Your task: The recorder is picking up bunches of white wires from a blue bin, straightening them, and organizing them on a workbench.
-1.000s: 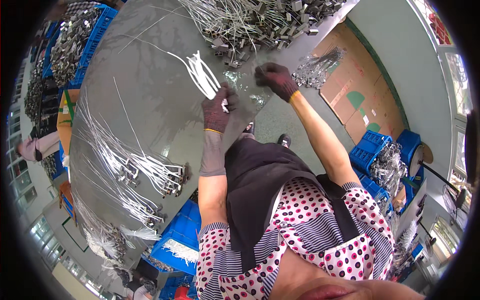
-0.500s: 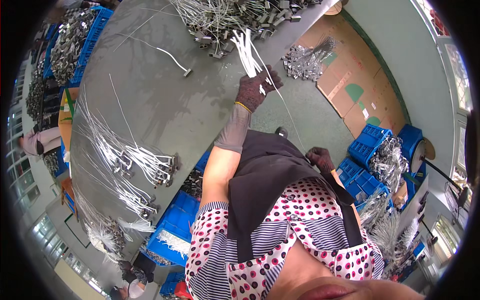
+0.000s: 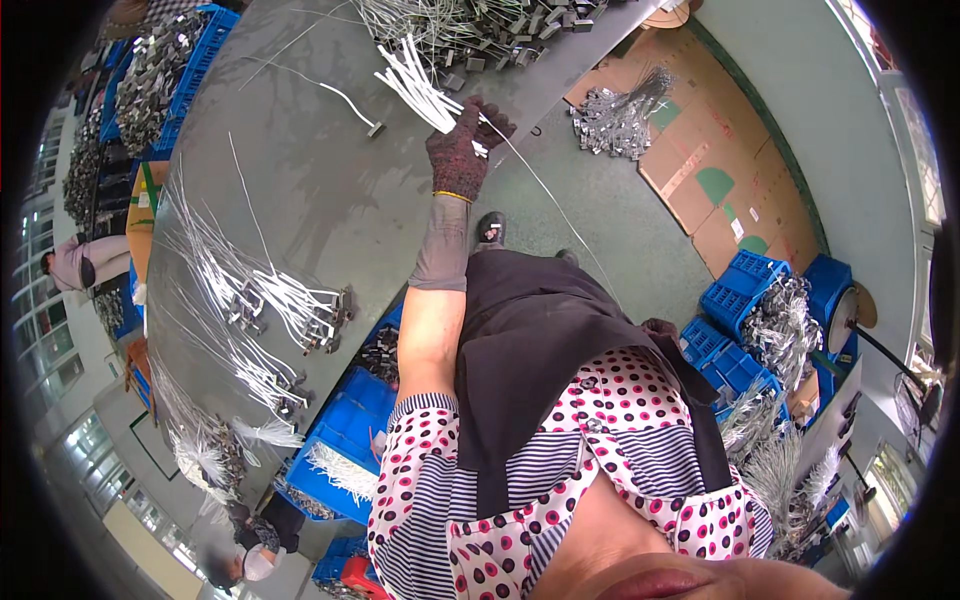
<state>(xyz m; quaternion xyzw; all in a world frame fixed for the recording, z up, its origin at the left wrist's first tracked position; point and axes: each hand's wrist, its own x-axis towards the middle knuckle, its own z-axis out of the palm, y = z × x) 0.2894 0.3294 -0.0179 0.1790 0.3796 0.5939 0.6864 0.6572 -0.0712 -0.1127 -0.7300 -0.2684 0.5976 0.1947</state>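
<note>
My left hand (image 3: 465,150), in a dark knitted glove, is closed around a bunch of white plastic tubes (image 3: 420,88) above the table's edge. A thin wire (image 3: 550,190) runs from this hand down to the right, toward my right side. My right hand (image 3: 660,328), also gloved, shows only as a small dark patch beside the apron; its fingers are hidden. A large pile of wires with grey metal blocks (image 3: 520,28) lies just beyond my left hand. One wire with a white tube and a block (image 3: 374,129) lies alone on the table.
White-tubed wire bundles (image 3: 300,310) lie on the grey table (image 3: 330,200) to the left. Blue crates (image 3: 745,285) with metal parts stand at the right. Another wire bundle (image 3: 615,120) rests by flattened cardboard (image 3: 700,180) on the floor. A person (image 3: 95,262) stands far left.
My left hand has moved left and slightly farther away with the white tubes. The right hand has drawn back and is now mostly hidden, and the wire stretches between them at a changed angle.
</note>
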